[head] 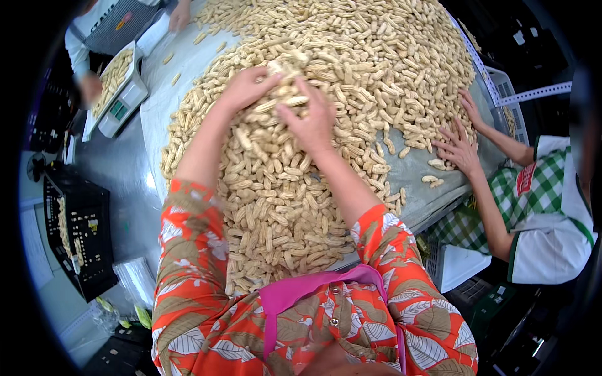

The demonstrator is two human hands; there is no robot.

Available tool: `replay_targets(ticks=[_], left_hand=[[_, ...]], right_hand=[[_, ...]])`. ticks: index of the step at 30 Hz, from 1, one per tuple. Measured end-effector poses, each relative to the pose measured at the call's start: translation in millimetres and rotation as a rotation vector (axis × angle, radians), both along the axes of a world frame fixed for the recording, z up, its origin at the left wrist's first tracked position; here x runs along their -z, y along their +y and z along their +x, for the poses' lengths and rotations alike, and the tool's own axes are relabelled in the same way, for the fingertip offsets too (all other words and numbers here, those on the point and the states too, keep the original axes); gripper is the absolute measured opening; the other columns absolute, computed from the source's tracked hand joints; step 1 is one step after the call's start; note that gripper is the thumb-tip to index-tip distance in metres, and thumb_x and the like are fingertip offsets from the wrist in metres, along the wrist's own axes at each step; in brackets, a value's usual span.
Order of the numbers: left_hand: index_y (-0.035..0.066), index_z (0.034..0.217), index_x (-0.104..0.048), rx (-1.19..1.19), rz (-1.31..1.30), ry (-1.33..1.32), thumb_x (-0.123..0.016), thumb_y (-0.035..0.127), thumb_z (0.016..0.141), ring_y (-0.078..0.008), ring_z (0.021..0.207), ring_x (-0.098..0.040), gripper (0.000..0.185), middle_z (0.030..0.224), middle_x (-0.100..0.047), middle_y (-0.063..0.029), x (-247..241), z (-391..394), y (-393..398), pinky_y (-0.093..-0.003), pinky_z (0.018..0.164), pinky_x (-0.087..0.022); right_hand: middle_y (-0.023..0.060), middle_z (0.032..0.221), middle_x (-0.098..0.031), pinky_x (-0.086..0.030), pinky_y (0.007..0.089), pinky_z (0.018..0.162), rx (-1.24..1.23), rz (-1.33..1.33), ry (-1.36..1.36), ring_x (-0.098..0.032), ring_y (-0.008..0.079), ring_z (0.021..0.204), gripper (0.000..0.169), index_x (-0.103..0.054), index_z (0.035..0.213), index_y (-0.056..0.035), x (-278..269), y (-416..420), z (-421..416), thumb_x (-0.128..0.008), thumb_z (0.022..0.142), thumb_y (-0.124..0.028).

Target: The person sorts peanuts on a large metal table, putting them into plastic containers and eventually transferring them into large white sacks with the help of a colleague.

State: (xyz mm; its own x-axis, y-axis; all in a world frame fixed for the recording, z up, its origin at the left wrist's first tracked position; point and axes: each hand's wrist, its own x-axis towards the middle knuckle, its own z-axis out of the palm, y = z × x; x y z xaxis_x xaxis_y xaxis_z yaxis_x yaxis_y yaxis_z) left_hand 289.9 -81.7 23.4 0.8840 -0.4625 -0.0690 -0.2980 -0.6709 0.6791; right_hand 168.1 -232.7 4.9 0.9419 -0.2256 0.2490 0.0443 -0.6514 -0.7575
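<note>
A broad heap of unshelled peanuts (287, 211) spreads over the table before me, right up to my body. My left hand (247, 89) reaches into the upper middle of the heap with its fingers curled; peanuts partly hide the fingertips, so its grip is unclear. Just to its right, my right hand (312, 117) has peanuts (296, 101) between thumb and fingers. Some peanuts around both hands are blurred.
At right, a co-worker's hands (458, 150) touch the heap's edge. Another person at upper left stands by a digital scale (120, 105) loaded with peanuts. A black crate (89, 263) and clear plastic bags (135, 280) lie left. A perforated metal bar (536, 93) juts in at right.
</note>
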Motion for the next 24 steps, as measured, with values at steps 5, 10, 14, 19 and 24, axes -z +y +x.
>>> replay_targets(ticks=[5, 10, 14, 19, 24], left_hand=[[0.004, 0.093, -0.065, -0.177, 0.071, 0.005, -0.061, 0.037, 0.082, -0.0156, 0.078, -0.057, 0.035, 0.083, -0.063, -0.0083, -8, -27, 80, -0.0294, 0.072, -0.045], [0.008, 0.121, -0.055, -0.087, 0.092, -0.292, -0.063, 0.041, 0.081, -0.0247, 0.112, -0.05, 0.053, 0.118, -0.056, -0.0147, -7, -18, 109, -0.0342, 0.096, -0.037], [0.009, 0.133, -0.044, -0.13, -0.026, -0.345, -0.062, 0.048, 0.08, -0.0314, 0.129, -0.036, 0.067, 0.134, -0.044, -0.0201, -25, 18, 64, -0.0401, 0.107, -0.028], [0.012, 0.136, -0.041, -0.101, 0.102, -0.127, -0.045, 0.067, 0.081, -0.0297, 0.128, -0.039, 0.078, 0.137, -0.043, -0.0171, -24, 69, -48, -0.0413, 0.105, -0.032], [0.019, 0.139, -0.037, -0.097, 0.384, -0.14, -0.035, 0.074, 0.079, -0.0293, 0.13, -0.037, 0.081, 0.138, -0.043, -0.0127, 52, 110, -122, -0.0474, 0.104, -0.031]], right_hand=[[0.0106, 0.13, -0.047, -0.017, 0.0523, 0.107, -0.244, 0.103, 0.127, -0.041, 0.0277, 0.122, 0.069, -0.039, 0.137, -0.0203, -12, 56, -4, -0.059, 0.079, -0.053], [0.0164, 0.139, -0.037, -0.017, 0.0483, 0.11, -0.311, -0.004, -0.095, -0.031, 0.0327, 0.131, 0.066, -0.046, 0.133, -0.0201, -9, 34, -33, -0.068, 0.075, -0.046], [0.011, 0.119, -0.054, -0.037, 0.036, 0.1, 0.271, 0.399, -0.39, -0.048, 0.0245, 0.116, 0.037, -0.057, 0.113, -0.003, 16, -76, -55, -0.065, 0.077, -0.01], [0.0194, 0.134, -0.04, -0.031, 0.0411, 0.103, 0.698, 0.064, -0.147, -0.037, 0.0317, 0.125, 0.055, -0.045, 0.13, -0.0043, 58, -202, -60, -0.061, 0.083, -0.028], [0.0243, 0.143, -0.025, -0.024, 0.0526, 0.105, 0.663, -0.01, -0.035, -0.025, 0.0419, 0.132, 0.079, -0.029, 0.142, -0.0171, 50, -201, -5, -0.058, 0.079, -0.054]])
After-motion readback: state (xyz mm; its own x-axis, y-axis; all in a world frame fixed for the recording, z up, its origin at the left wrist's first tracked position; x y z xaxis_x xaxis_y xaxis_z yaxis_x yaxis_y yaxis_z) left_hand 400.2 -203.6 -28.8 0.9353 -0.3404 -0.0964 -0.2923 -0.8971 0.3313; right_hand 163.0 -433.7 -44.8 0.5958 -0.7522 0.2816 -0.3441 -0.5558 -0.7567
